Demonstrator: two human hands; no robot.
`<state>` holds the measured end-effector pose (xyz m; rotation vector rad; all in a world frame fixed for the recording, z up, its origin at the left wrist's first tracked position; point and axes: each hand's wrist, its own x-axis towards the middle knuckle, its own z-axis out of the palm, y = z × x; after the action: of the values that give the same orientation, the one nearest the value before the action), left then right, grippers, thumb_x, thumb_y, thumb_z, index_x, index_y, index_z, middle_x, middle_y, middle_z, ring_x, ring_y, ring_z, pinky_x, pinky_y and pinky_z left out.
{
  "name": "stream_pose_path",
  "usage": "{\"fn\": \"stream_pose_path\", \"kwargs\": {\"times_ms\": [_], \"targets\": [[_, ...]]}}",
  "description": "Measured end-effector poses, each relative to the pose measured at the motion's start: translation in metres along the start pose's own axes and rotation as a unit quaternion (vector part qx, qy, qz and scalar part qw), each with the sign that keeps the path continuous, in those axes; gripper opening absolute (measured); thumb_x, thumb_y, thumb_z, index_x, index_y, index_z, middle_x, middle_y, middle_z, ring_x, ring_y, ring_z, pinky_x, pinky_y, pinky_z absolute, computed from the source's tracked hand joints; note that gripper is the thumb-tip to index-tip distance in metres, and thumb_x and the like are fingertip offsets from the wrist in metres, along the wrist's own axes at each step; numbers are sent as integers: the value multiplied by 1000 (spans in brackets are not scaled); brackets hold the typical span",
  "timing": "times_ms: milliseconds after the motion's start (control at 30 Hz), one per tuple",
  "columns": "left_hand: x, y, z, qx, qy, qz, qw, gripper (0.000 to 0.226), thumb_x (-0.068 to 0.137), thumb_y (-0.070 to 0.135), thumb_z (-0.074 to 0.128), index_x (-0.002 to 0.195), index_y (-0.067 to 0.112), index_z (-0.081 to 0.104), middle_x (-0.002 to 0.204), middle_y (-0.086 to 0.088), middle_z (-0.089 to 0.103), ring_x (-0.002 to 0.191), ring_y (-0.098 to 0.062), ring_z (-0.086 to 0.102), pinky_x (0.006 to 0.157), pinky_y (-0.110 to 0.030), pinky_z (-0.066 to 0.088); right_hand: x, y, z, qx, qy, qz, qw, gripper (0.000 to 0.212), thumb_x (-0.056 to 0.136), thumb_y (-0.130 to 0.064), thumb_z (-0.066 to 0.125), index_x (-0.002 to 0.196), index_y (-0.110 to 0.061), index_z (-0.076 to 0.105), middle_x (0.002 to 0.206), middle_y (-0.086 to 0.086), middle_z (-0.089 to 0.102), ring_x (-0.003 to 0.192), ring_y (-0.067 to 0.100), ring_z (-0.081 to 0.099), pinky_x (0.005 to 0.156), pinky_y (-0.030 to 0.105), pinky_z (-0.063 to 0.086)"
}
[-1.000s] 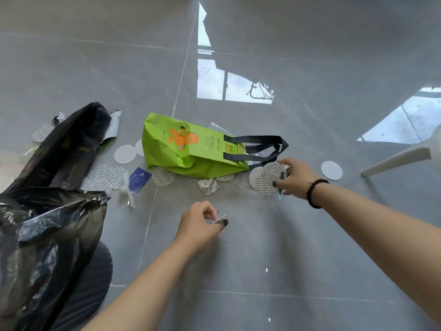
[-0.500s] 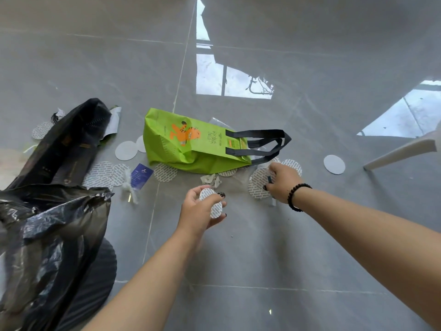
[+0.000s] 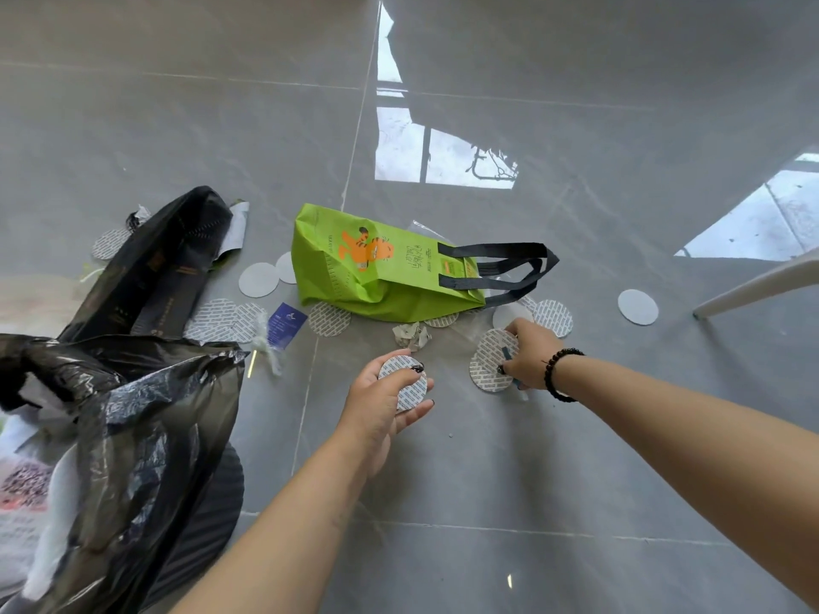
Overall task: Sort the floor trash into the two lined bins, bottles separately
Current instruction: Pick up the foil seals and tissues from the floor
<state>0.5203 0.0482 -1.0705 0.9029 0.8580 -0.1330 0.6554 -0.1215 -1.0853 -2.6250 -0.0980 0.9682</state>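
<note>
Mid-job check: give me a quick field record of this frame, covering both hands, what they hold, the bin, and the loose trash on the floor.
left hand: holds a printed round seal, lifted off the floor
right hand: gripping printed discs low at the floor
black-lined bin: near left, open, paper inside
green tote bag: lying on its side, black handles pointing right
crumpled paper: floor, just in front of the tote
plain disc: alone on the far right
bottles: none visible

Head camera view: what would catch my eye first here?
A bright green bag lies on its side mid-floor, with round printed seals scattered around it. The left hand holds one disc, while the right hand grips more. A black-lined bin stands at left.
</note>
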Motion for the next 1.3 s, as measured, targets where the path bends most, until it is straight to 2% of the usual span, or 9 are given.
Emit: {"fn": "stream_pose_path", "kwargs": {"times_ms": [267, 400, 500, 633, 733, 867, 1000, 1167, 1300], "targets": [[8, -1, 0, -8, 63, -10, 998, 37, 89, -2, 55, 126, -1, 49, 125, -22, 57, 96, -27, 63, 61, -27, 59, -16, 8, 16, -86, -62, -36, 994, 38, 79, -16, 74, 109, -9, 54, 107, 8, 56, 97, 26, 61, 81, 38, 56], [7, -15, 0, 103, 104, 5, 989, 57, 85, -1, 59, 136, 14, 39, 123, -9, 49, 92, -21, 56, 74, -35, 58, -32, 14, 16, -124, -49, -97, 986, 22, 77, -17, 74, 82, -16, 52, 87, 1, 52, 82, 20, 52, 59, 24, 41], [-3, -27, 0, 236, 65, 43, 969, 64, 82, -3, 59, 135, 27, 39, 102, 4, 49, 83, -18, 57, 84, -46, 57, -51, 23, 19, -114, -35, -165, 979, 17, 77, -13, 67, 81, -24, 55, 80, -7, 52, 77, 15, 50, 54, 15, 32], [-11, -38, 1, 205, -50, -21, 977, 62, 81, -6, 59, 124, 36, 46, 121, 1, 49, 105, -21, 59, 81, -43, 58, -73, 37, 28, -79, -26, -222, 971, 29, 77, -8, 63, 68, -33, 50, 71, -15, 51, 73, 13, 51, 58, 15, 37], [-13, -46, 5, 197, -84, -62, 975, 49, 82, -4, 60, 118, 28, 55, 109, 2, 52, 96, -15, 58, 82, -41, 58, -76, 46, 28, -57, -15, -198, 978, 24, 80, -11, 66, 96, -26, 56, 71, -15, 45, 75, 17, 49, 56, 12, 32], [-8, -51, 7, 207, -35, -46, 977, 34, 82, -2, 60, 108, 21, 64, 114, -7, 60, 84, -17, 59, 77, -34, 59, -70, 47, 32, -72, -61, -116, 989, 60, 81, -13, 64, 133, -27, 37, 93, 0, 55, 85, 22, 56, 67, 25, 45], [-4, -50, 6, 220, 11, -28, 975, 26, 87, 0, 55, 104, 18, 65, 107, -6, 61, 78, -17, 59, 80, -34, 58, -63, 40, 40, -77, -97, -70, 990, 52, 80, -9, 60, 120, -28, 33, 86, 3, 54, 68, 18, 53, 51, 26, 41], [-2, -44, -8, 231, 43, -17, 972, 23, 88, 3, 56, 103, 16, 68, 104, -10, 65, 80, -18, 60, 74, -30, 56, -59, 37, 37, -80, -109, -64, 989, 34, 77, -15, 67, 99, -23, 42, 96, -1, 54, 77, 19, 58, 64, 31, 53], [-6, -42, -15, 319, -7, 10, 948, 27, 83, 10, 65, 109, 16, 69, 88, -5, 66, 66, -16, 57, 71, -29, 52, -68, 39, 35, -85, -86, -153, 981, 26, 76, -19, 70, 92, -26, 50, 93, -5, 57, 85, 17, 56, 71, 28, 46]]}}
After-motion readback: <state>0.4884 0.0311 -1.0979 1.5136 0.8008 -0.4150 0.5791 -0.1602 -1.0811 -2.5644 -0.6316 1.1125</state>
